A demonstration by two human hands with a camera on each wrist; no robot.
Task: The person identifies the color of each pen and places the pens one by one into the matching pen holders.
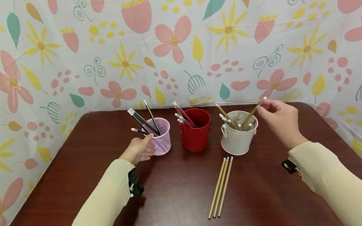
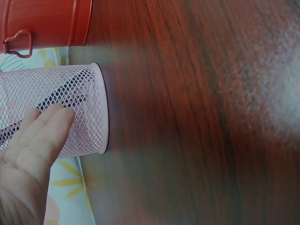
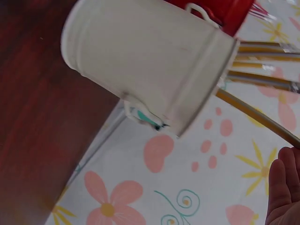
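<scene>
My left hand [image 1: 140, 149] is at the left side of a pink mesh pencil cup [image 1: 163, 145], thumb by the rim. In the left wrist view its straight fingers [image 2: 40, 136] lie against the mesh. Several black pencils [image 1: 145, 122] with white erasers lean in that cup, the lowest one passing close over the thumb. With thumb and fingertips, my right hand [image 1: 281, 118] pinches a gold pencil [image 1: 251, 114] near its eraser end. The pencil slants, its lower end inside a white bucket [image 1: 237, 143] that holds several other gold pencils [image 3: 262, 79].
Between the two containers stands a red bucket [image 1: 194, 140] with several dark pink pencils [image 1: 184, 116]. Three gold pencils [image 1: 221, 187] lie side by side on the brown table [image 1: 169, 217], in front of the buckets. A flower-patterned cloth [image 1: 179, 77] hangs behind the table.
</scene>
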